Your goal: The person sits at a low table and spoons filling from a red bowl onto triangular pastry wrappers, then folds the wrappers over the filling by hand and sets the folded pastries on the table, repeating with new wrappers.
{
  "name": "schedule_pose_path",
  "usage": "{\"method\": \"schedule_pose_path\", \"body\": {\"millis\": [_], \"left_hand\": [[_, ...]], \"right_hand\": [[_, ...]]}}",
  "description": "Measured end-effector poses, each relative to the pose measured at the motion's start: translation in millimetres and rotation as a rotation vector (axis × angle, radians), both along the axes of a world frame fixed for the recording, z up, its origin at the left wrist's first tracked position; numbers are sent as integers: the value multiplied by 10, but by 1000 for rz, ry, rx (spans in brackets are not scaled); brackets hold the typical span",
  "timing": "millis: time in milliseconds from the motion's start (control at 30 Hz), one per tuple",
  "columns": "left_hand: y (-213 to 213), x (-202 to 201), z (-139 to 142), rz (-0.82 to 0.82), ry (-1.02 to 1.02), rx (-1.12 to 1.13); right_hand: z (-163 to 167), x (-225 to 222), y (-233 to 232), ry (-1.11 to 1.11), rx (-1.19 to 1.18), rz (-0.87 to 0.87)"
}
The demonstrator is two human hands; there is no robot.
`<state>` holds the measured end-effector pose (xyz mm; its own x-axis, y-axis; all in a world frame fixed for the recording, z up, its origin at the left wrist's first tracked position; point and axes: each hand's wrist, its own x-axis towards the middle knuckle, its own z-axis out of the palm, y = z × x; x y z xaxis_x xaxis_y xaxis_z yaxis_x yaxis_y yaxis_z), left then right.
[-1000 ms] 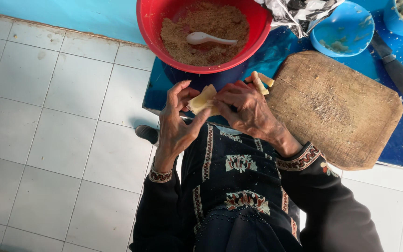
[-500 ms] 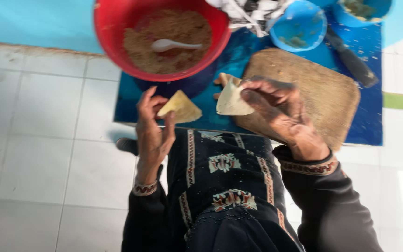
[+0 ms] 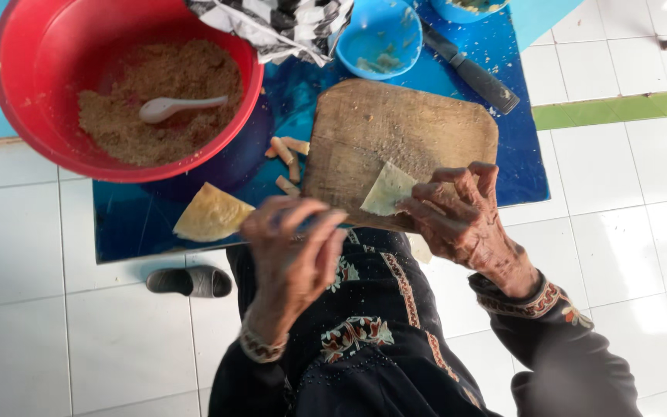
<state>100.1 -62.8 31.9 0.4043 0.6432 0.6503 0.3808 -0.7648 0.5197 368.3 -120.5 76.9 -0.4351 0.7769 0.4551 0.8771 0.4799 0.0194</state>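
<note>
**Wrappers at the wooden board**

Head view: at upper left, your red bowl (image 3: 17,93) holds brown crumbly filling (image 3: 160,108) and a white spoon (image 3: 179,106). A small blue bowl (image 3: 384,38) sits at top centre. Your right hand (image 3: 461,216), right of centre, pinches a thin triangular wrapper (image 3: 386,189) on the rough wooden board (image 3: 403,123). Your left hand (image 3: 295,247) curls loosely, grip empty, beside a folded wrapper (image 3: 211,214) on the glossy blue surface (image 3: 129,224).

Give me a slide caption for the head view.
Right hand lays a thin wrapper on the wooden board.
</note>
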Motion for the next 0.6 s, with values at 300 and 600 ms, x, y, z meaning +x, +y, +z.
{"method": "schedule_pose_path", "body": {"millis": [300,600], "left_hand": [[351,618,16,-109,71,-56],[636,787,-93,82,86,19]], "right_hand": [[136,337,496,98,-70,-137],[43,558,1963,-69,-325,-174]]}}
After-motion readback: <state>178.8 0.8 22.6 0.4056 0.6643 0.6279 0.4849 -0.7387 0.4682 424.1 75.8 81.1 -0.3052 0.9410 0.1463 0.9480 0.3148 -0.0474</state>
